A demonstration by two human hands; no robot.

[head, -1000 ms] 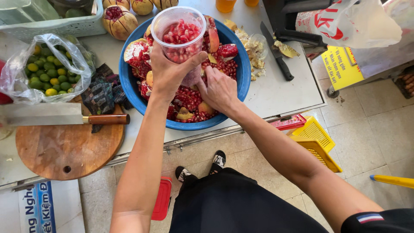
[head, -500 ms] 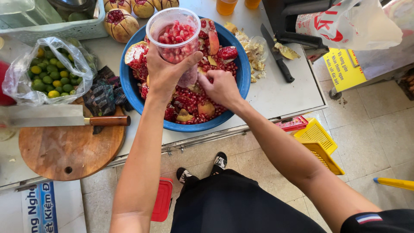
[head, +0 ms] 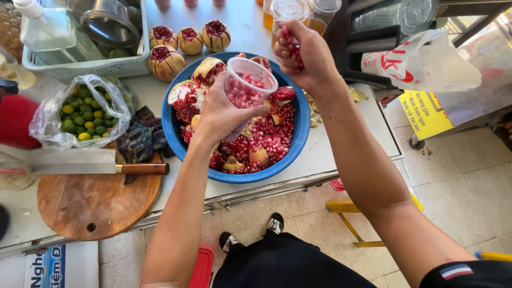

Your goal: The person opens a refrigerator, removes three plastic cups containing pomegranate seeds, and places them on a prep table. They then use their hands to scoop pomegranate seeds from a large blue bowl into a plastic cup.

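Observation:
My left hand (head: 221, 112) grips a clear plastic cup (head: 246, 85) partly filled with red pomegranate seeds, held tilted over a blue bowl (head: 298, 141). The bowl holds loose seeds and broken pomegranate pieces (head: 186, 96). My right hand (head: 305, 56) is raised above the bowl's far rim, fingers closed around a handful of seeds, just right of the cup's mouth.
Cut-open pomegranates (head: 181, 42) lie behind the bowl. A cleaver (head: 80, 168) rests on a round wooden board (head: 96, 205) at left, beside a bag of small limes (head: 85, 114). A basket (head: 80, 37), lidded cups (head: 290, 10) and a black machine (head: 373, 37) stand at the back.
My right hand has lifted out of the bowl with seeds and risen beside the cup. The view has shifted, showing more of the counter's back.

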